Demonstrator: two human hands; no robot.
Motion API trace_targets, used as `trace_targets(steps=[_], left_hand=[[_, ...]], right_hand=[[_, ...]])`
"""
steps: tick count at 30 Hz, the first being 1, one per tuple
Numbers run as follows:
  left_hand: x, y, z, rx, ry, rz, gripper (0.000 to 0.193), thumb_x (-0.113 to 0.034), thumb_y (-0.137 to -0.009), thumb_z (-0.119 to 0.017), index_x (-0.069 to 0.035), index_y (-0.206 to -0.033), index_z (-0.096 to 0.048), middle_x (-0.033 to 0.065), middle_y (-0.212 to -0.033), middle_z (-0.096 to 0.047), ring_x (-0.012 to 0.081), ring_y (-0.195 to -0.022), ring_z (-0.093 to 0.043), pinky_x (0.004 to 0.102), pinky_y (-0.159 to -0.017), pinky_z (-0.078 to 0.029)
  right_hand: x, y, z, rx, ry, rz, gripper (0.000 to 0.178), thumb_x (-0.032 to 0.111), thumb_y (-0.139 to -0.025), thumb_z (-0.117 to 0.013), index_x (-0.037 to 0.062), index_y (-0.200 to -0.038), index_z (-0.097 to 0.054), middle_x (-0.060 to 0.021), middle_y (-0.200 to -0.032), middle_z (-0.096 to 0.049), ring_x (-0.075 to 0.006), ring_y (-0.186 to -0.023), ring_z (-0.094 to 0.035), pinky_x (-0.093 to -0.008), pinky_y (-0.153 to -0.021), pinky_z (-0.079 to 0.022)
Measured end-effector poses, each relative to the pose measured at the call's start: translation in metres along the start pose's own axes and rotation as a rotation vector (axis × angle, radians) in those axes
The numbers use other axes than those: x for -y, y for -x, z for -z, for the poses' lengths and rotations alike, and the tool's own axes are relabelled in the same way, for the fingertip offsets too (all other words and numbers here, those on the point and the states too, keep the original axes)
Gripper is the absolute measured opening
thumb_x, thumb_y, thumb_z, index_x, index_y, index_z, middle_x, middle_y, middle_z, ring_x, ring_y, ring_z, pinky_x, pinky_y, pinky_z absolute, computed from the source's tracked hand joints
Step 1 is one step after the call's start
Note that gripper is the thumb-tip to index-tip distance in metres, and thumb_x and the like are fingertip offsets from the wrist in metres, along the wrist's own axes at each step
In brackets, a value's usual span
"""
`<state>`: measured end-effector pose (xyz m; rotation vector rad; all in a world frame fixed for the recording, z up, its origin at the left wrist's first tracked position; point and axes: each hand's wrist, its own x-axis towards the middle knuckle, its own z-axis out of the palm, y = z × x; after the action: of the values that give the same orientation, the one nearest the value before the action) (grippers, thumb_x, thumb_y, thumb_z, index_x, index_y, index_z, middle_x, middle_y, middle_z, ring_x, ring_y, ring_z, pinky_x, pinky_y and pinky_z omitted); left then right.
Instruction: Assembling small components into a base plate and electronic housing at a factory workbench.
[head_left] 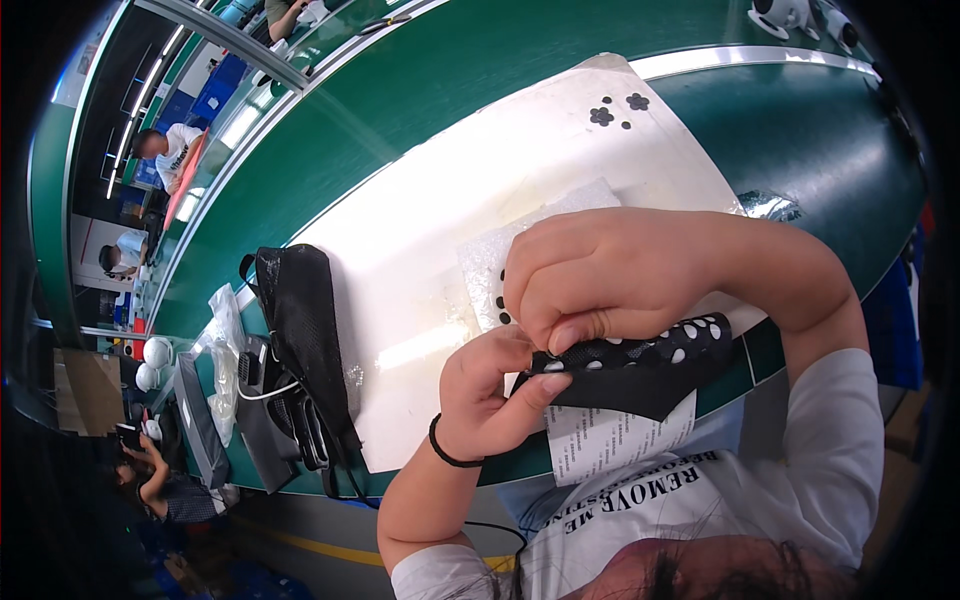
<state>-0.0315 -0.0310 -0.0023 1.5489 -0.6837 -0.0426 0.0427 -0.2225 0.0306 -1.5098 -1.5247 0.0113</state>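
Observation:
A black, soft-looking piece (645, 385) with white oval spots along its upper side is held in front of my chest. My left hand (495, 390), with a black band at the wrist, grips its left end between thumb and fingers. My right hand (610, 280) is closed in a pinch at the same end, fingertips close to the left ones; what they pinch is hidden. Below the piece hangs a white printed paper strip (615, 440). Beyond my hands lies a white foam sheet (485, 245) with black round dots at its edge, partly covered by my right hand.
A large white sheet (420, 240) covers part of the green table (440, 75). Black flower-shaped pieces (600, 117) and dots lie at its far right. At left are a black mesh bag (300, 330), a white cable and clear plastic bags (225, 350). Other people sit farther left.

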Motion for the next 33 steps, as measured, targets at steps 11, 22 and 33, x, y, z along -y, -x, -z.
trace_targets(steps=[11, 22, 33], left_hand=[[-0.001, -0.006, -0.001, 0.094, -0.089, -0.113, 0.017, 0.001, -0.069, -0.064, -0.001, -0.083, -0.055, 0.0135, -0.076, -0.059, 0.0245, -0.067, -0.058, 0.0285, -0.061, -0.044], [-0.001, -0.008, 0.001, 0.117, -0.080, -0.133, 0.021, 0.002, -0.069, -0.060, -0.001, -0.089, -0.057, 0.0108, -0.073, -0.058, 0.0231, -0.065, -0.056, 0.0290, -0.060, -0.044], [-0.002, -0.006, 0.000, 0.039, -0.098, -0.111, 0.021, -0.001, -0.072, -0.061, -0.001, -0.092, -0.054, 0.0104, -0.078, -0.059, 0.0211, -0.066, -0.056, 0.0276, -0.061, -0.044]], right_hand=[[0.004, 0.000, -0.002, 0.041, 0.007, -0.138, 0.018, 0.022, -0.085, -0.047, 0.0041, -0.083, -0.050, -0.0088, -0.083, -0.050, -0.0266, -0.077, -0.050, -0.0349, -0.068, -0.039], [0.019, -0.003, 0.013, -0.100, -0.203, -0.317, 0.008, 0.010, -0.080, -0.057, 0.0035, -0.084, -0.056, -0.0060, -0.081, -0.058, -0.0190, -0.074, -0.055, -0.0263, -0.064, -0.043], [0.021, -0.001, 0.018, -0.047, -0.189, -0.204, 0.011, 0.000, -0.075, -0.058, 0.0040, -0.085, -0.060, -0.0063, -0.086, -0.060, -0.0187, -0.083, -0.057, -0.0277, -0.072, -0.046]])
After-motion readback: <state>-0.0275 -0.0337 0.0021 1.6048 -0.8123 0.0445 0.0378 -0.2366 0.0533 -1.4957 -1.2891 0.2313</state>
